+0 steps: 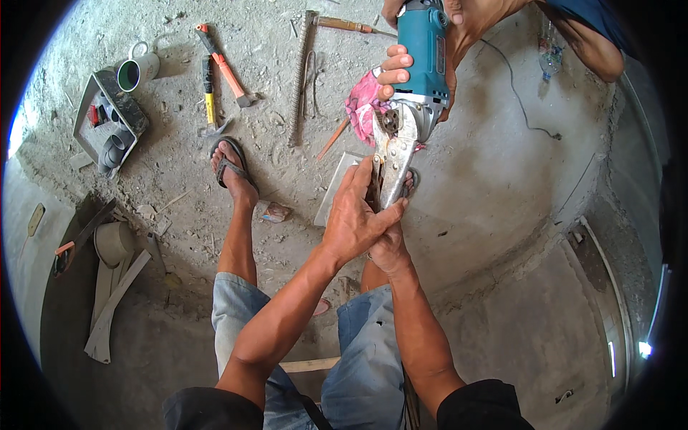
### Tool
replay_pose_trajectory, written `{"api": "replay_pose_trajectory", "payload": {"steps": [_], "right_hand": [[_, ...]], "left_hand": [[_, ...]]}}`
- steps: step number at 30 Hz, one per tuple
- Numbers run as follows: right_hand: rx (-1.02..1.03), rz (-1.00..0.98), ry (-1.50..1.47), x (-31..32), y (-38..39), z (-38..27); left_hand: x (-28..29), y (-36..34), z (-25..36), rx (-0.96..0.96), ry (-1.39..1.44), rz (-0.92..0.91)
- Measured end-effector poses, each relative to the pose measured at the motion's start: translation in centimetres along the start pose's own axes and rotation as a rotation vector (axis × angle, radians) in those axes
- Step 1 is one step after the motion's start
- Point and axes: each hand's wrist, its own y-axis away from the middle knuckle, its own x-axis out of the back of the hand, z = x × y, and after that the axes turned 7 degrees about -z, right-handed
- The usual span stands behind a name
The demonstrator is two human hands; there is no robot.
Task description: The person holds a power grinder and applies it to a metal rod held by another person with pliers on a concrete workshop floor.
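Note:
My left hand point(351, 218) wraps over the handles of worn metal locking pliers point(401, 161). My right hand point(389, 247) grips the same handles from below, its fingers mostly hidden. The pliers' jaws are at the gear head of a teal angle grinder point(423, 54), around its spindle end; the exact bite is hard to make out. A co-worker's hand point(395, 68) holds the grinder's body from the far side, with the other hand near its back end. Beneath the grinder head lies a pink patterned cloth point(362, 97).
On the dusty floor at left lie an orange-handled hammer point(226, 72), a yellow-and-black claw hammer point(209, 100) and a tray point(84, 118) beside a mug point(147, 68). A ribbed rod point(301, 79) lies ahead; a cord point(512, 86) and a plastic bottle point(550, 57) are at right. Wood strips point(111, 308) lean at lower left.

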Motion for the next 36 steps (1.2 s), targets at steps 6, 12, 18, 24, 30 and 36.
{"api": "replay_pose_trajectory", "payload": {"steps": [6, 12, 18, 24, 30, 36], "right_hand": [[-0.016, 0.01, 0.043, 0.2, -0.1, -0.1], [0.031, 0.104, 0.135, 0.4, 0.4, 1.1], [-0.058, 0.046, 0.003, -0.7, 0.0, -2.5], [-0.004, 0.011, 0.026, -0.3, -0.3, -1.4], [-0.098, 0.123, 0.132, -1.9, 0.3, -2.1], [-0.109, 0.173, 0.008, -2.3, 0.5, -1.0]], "left_hand": [[-0.1, 0.2, 0.3, 0.083, -0.024, -0.007], [-0.8, 0.4, -0.5, 0.044, -0.125, 0.06], [-0.3, -0.2, 0.0, 0.107, -0.028, -0.008], [-1.4, 0.0, -1.4, -0.034, -0.138, 0.096], [-0.7, 0.0, -1.2, 0.09, 0.012, 0.006], [-0.9, -0.3, -1.7, 0.097, 0.015, -0.02]]}}
